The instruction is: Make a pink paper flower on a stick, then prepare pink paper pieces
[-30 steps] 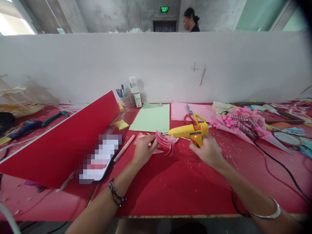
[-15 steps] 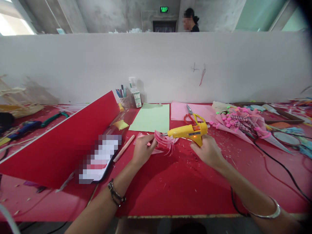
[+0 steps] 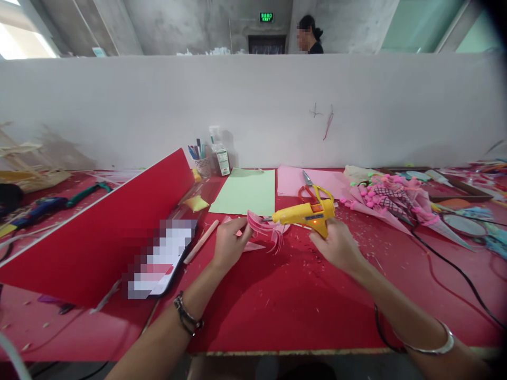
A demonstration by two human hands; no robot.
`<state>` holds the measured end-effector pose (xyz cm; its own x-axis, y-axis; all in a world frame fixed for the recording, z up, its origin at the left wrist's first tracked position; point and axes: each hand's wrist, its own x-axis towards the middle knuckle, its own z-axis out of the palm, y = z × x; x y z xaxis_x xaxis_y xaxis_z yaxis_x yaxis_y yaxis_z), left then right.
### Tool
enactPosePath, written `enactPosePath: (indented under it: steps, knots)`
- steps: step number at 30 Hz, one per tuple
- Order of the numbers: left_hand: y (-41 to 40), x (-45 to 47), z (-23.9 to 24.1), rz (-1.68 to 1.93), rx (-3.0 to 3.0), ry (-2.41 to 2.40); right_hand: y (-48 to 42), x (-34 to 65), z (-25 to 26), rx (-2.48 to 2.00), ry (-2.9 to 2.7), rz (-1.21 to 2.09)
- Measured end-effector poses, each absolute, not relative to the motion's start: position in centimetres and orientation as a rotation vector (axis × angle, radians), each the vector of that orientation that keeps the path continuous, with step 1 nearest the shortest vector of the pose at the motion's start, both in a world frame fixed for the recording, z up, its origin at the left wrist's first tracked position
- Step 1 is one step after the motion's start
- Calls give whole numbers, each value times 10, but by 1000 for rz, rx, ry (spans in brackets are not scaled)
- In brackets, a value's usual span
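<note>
Over the red tabletop (image 3: 277, 301), my left hand (image 3: 231, 241) pinches one end of a curled strip of pink paper (image 3: 259, 224) whose other end hangs in fringed, looped layers. My right hand (image 3: 339, 245) is wrapped round the handle of a yellow glue gun (image 3: 301, 214), with a small orange light glowing on its side. The gun's nozzle points left and meets the pink paper close to my left fingertips; whether glue is coming out is too small to see. Pink paper scraps (image 3: 253, 246) lie beneath my left hand.
Left of my hands are a wooden stick (image 3: 202, 241), a phone (image 3: 164, 258) and a leaning red board (image 3: 114, 221). Behind lie green paper (image 3: 247, 190), pink sheets (image 3: 289, 179) and scissors (image 3: 309, 182). Pink pom-pom bouquets (image 3: 390, 198) and a black cable (image 3: 455, 272) are to the right.
My left hand and the pink paper have shifted slightly to the left. The glue gun has moved a little left as well, its nozzle still at the paper.
</note>
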<state>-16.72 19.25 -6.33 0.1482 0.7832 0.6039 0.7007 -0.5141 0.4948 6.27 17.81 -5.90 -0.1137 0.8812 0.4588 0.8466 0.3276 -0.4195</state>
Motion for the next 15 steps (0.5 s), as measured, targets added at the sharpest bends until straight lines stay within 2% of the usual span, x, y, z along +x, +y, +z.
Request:
enactPosePath:
  steps: [15]
  knots:
    - [196,-169,-67,1384,2303,1469,175,61,-56,-1517,-1843,41]
